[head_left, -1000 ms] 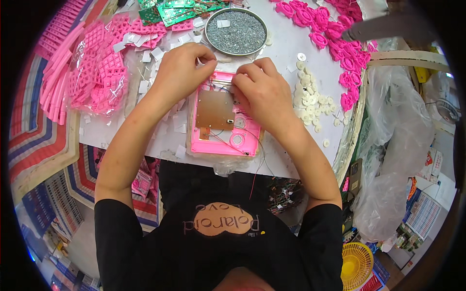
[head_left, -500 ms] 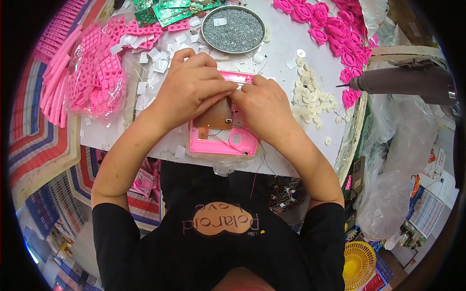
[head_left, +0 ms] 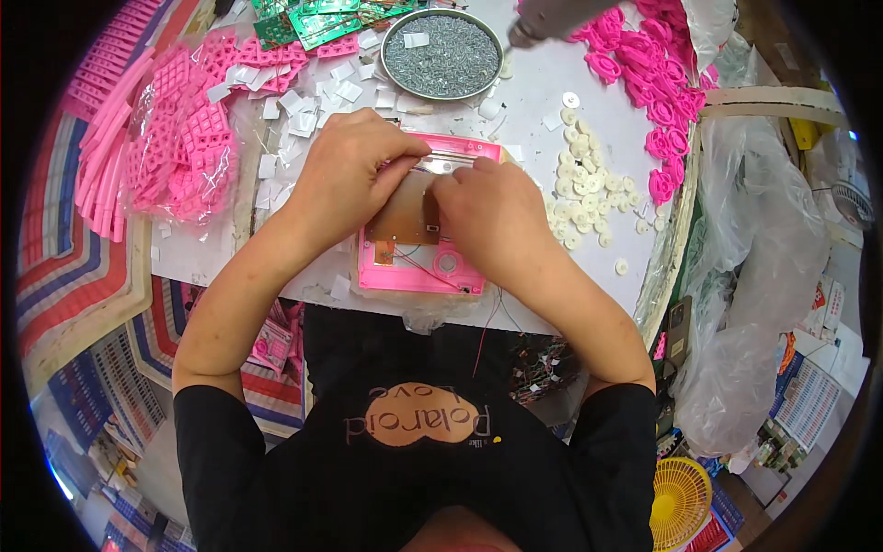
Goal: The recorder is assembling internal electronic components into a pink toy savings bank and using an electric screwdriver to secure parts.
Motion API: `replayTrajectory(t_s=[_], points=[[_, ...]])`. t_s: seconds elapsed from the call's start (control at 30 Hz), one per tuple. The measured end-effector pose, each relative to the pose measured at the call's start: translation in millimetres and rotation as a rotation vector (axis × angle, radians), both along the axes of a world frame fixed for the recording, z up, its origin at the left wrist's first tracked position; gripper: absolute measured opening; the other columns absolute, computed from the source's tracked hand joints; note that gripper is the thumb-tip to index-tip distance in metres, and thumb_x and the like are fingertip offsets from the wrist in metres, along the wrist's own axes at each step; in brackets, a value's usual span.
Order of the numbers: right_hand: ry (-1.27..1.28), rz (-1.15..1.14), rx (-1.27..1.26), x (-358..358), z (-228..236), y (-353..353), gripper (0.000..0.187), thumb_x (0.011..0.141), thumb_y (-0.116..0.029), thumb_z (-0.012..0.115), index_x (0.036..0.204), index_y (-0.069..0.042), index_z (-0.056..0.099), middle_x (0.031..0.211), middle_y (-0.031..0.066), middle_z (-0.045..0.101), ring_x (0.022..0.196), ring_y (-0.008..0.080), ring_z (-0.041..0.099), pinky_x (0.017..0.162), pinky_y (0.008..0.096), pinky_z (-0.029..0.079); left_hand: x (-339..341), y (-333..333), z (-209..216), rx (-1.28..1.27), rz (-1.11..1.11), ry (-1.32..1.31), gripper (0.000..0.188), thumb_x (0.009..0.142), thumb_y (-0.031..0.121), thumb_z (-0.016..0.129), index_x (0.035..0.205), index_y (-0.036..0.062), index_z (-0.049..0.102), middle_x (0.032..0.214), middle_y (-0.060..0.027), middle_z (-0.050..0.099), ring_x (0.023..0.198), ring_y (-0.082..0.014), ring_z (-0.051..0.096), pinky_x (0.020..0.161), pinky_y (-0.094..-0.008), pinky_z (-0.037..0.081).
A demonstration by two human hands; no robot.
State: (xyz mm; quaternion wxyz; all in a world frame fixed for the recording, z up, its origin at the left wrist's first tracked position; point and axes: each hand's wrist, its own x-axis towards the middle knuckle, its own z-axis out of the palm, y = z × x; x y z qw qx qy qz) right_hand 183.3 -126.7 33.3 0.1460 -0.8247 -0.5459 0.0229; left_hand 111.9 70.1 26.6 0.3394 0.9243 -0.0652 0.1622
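A pink plastic housing (head_left: pixel 405 278) lies near the table's front edge, with a brown circuit board (head_left: pixel 405 216) set inside it. Thin red and dark wires run out of its lower part. My left hand (head_left: pixel 359 170) rests over the board's upper left, its thumb and forefinger pinched near the housing's top; what they hold, if anything, is too small to tell. On the right side, my right hand (head_left: pixel 497 216) is closed, with fingertips against the board's right edge and the strip above it. The space under its curled fingers is hidden.
A round tin of small metal screws (head_left: pixel 441 60) stands beyond the housing. White plastic discs (head_left: pixel 584 179) and pink ring-shaped parts (head_left: pixel 644 64) lie right; a bag of pink keypads (head_left: pixel 189 138) and white paper bits (head_left: pixel 299 106) left. A blurred grey screwdriver tool (head_left: pixel 552 18) hangs far right of centre.
The hanging tool has swung from the right side to the top, near the tin. My hands have drawn apart; the right one has shifted slightly right and down, uncovering the strip between them.
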Motion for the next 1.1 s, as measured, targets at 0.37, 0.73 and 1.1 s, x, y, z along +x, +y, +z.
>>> replayTrajectory(t_s=[0.37,0.73,1.1], points=[[0.139,-0.253,0.074,-29,1,-17,0.011,0.081,-0.012,0.074,0.087,-0.008,0.065,0.081,0.0073,0.059,0.078,0.0286,0.062,0.065,0.0421,0.051,19,-11,-2,0.387,-0.183,-0.013,0.006,0.078,0.014,0.072,0.083,0.0115,0.069,0.083,-0.0008,0.064,0.092,-0.0219,0.059,0.092,-0.0445,0.039],[0.079,-0.170,0.228,-22,-3,-26,0.015,0.077,-0.008,0.076,0.088,-0.006,0.066,0.083,0.0086,0.059,0.076,0.0290,0.059,0.065,0.0418,0.048,42,-29,15,0.740,-0.524,0.088,0.006,0.073,0.018,0.069,0.071,0.0123,0.069,0.075,-0.0008,0.066,0.089,-0.0190,0.061,0.100,-0.0421,0.040],[0.140,-0.152,0.196,-23,2,-21,0.009,0.076,-0.006,0.070,0.083,-0.002,0.067,0.082,0.0136,0.058,0.080,0.0322,0.059,0.070,0.0439,0.048,50,-42,29,0.702,-0.454,0.415,0.012,0.068,0.018,0.075,0.076,0.0090,0.073,0.078,-0.0085,0.070,0.088,-0.0245,0.067,0.086,-0.0436,0.046]])
